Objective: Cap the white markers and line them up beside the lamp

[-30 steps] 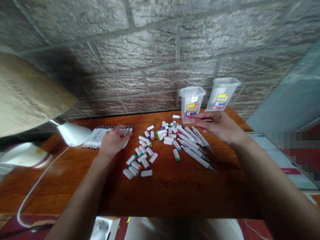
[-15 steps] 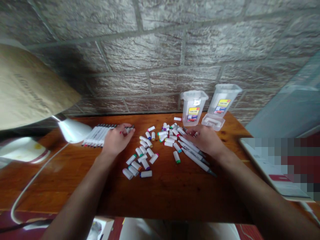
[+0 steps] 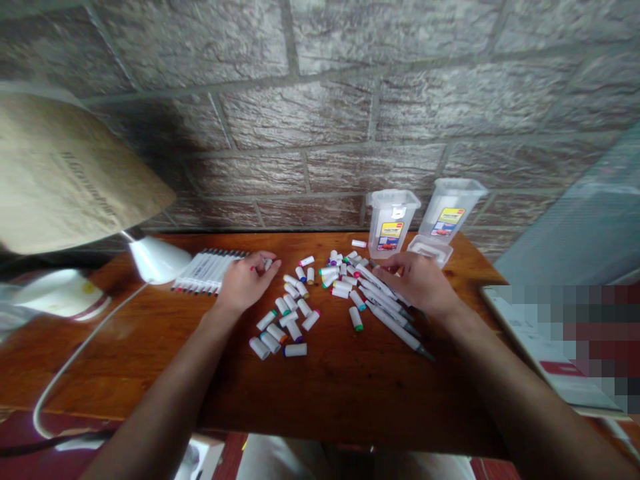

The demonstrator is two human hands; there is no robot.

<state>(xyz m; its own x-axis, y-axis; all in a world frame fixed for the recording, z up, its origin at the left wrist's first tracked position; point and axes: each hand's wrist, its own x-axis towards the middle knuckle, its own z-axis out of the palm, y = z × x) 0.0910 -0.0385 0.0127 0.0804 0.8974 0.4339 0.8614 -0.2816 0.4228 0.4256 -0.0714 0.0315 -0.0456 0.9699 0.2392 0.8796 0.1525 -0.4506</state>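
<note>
On a brown wooden table [image 3: 340, 393], my left hand [image 3: 245, 283] lies curled on the right end of a neat row of capped white markers [image 3: 205, 272], its fingers closed on one of them. My right hand [image 3: 417, 283] rests over a loose bunch of uncapped white markers [image 3: 395, 317] with grey tips, fingers bent down onto them. Between the hands lie several loose white caps [image 3: 290, 317] with coloured ends, and more caps [image 3: 340, 270] sit further back.
Two clear plastic tubs [image 3: 393, 220] [image 3: 450, 207] with yellow labels stand at the back right against the brick wall, a clear lid [image 3: 430, 248] in front of them. A white lamp [image 3: 155, 257] with its cord stands at the left. A book or tablet [image 3: 550, 353] lies at the right.
My right hand has dropped from in front of the tubs down onto the uncapped markers. My left hand has stayed at the end of the marker row. The view has shifted slightly.
</note>
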